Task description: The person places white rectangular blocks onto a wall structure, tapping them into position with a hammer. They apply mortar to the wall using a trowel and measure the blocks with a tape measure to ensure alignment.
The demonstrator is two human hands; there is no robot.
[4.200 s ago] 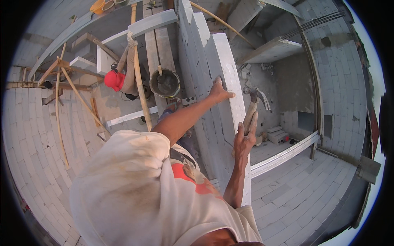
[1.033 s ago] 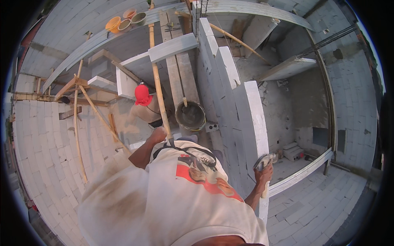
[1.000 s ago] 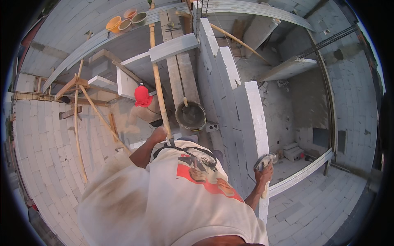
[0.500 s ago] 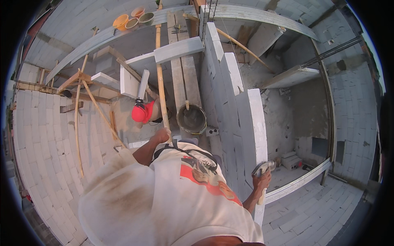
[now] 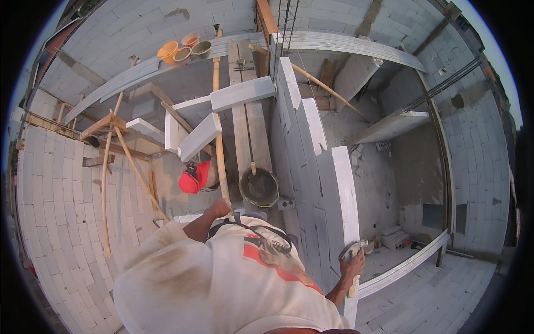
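My left hand (image 5: 221, 207) is closed round an upright bamboo pole (image 5: 219, 150) beside my waist. At the lower right, my right hand (image 5: 352, 265) grips a hand tool (image 5: 351, 249) with a grey metal head and a pale handle; its exact kind is unclear. The tool rests at or just over the top of a light grey block wall (image 5: 346, 195). Between my hands, a dark bucket (image 5: 259, 189) of grey mortar stands with a stick-like handle poking out. Below on the left, a person in a red cap (image 5: 191, 179) is beneath a raised white block (image 5: 200, 137).
Scaffold planks (image 5: 241, 122) run away from me, with a long white block (image 5: 242, 93) across them. Several buckets (image 5: 168, 52) stand on the far ledge. Bamboo props (image 5: 133, 167) lean at left. Thin steel bars (image 5: 445, 83) jut out at right.
The person's white block has risen and swung right, toward the bamboo pole. My view has tilted, so the scene sits lower. Both my hands keep their grips.
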